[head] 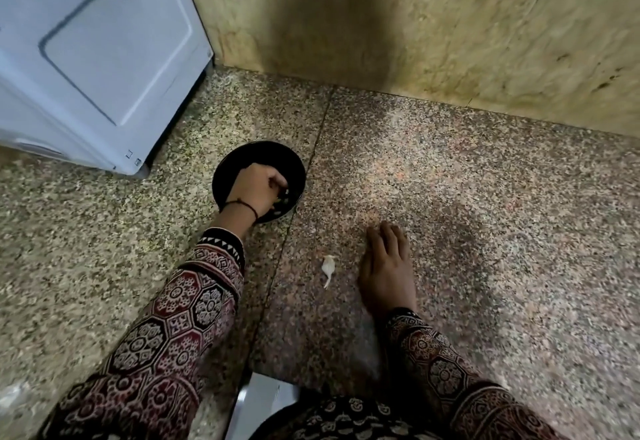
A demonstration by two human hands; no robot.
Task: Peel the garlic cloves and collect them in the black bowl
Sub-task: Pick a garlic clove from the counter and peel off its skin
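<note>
Her left hand (254,190) dips into the round black bowl (264,147), grip curled over pale cloves (281,204); whether it pinches one, I cannot tell. The right hand (386,266) lies flat, fingers spread, on the speckled granite table (485,214), just beside a white unpeeled garlic clove (328,266).

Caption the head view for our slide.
Left hand in round black bowl; right hand flat beside white garlic piece.

1 black bowl (263,150), 2 grips: left grip (258,193), right grip (386,266), 1 loose garlic piece (327,266) on worktop (485,197), pale cloves (278,212) in bowl, qty unclear, 1 white appliance (97,58), 1 wrist thread (247,205)
</note>
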